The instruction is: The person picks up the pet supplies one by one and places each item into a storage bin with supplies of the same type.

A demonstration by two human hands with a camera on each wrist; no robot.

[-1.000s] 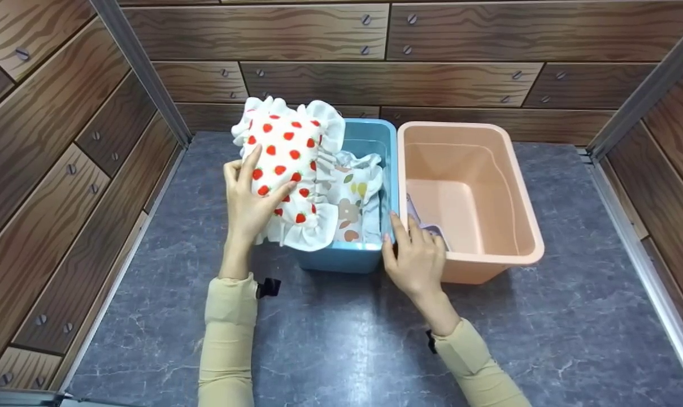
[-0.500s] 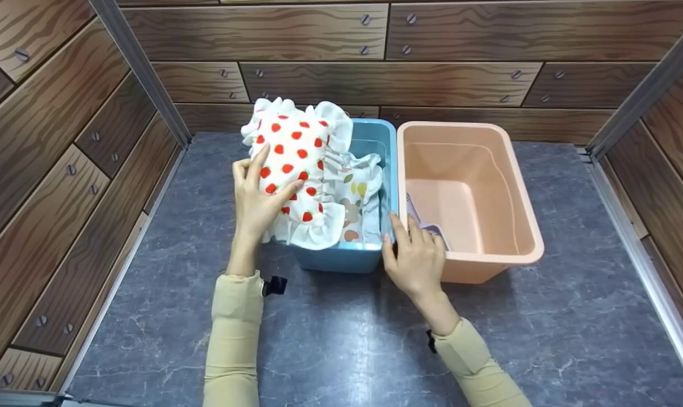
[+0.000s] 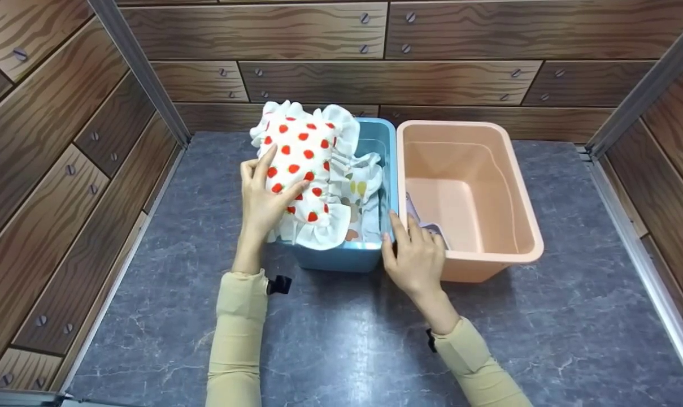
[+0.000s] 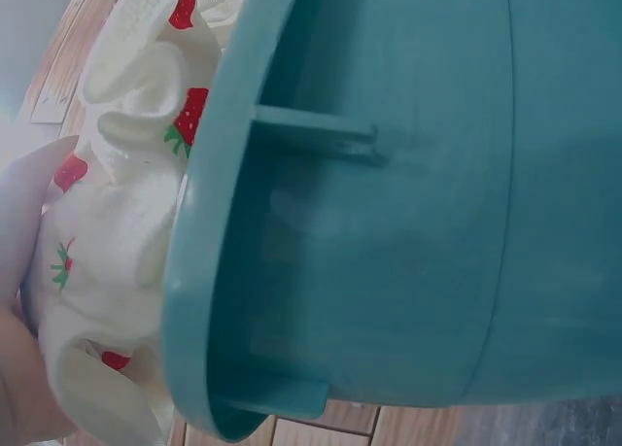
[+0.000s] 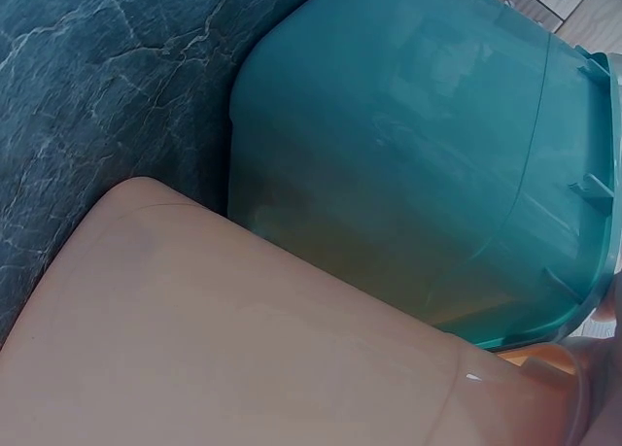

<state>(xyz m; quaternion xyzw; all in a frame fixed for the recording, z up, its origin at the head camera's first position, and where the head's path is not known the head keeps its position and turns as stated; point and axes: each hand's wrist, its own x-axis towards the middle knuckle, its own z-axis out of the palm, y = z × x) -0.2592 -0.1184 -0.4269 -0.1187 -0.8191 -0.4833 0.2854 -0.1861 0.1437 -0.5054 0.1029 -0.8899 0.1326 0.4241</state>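
Observation:
My left hand [image 3: 262, 195] grips a small white pillow [image 3: 296, 161] with red strawberries and a ruffled edge, thumb and fingers spread over it. The pillow lies above the left side of a blue bin [image 3: 338, 260] and overhangs its rim. In the left wrist view, the strawberry fabric [image 4: 117, 232] shows beyond the bin's rim. My right hand [image 3: 417, 257] rests on the front corner where the blue bin meets a peach bin [image 3: 525, 226], fingers laid over the rims. Inside the blue bin is a pale ruffled cloth item [image 3: 362, 186] with fruit and leaf prints, partly hidden.
A purple item [image 3: 433, 229] lies inside the peach bin against its left wall, partly covered by that bin's rim and my right hand. Wood-patterned walls [image 3: 392, 82] stand behind and on both sides. Dark marbled flooring [image 3: 330, 339] lies in front.
My left hand has carried the strawberry pillow a little to the right, further over the blue bin, covering more of the printed cloth item. My right hand and both bins have stayed put.

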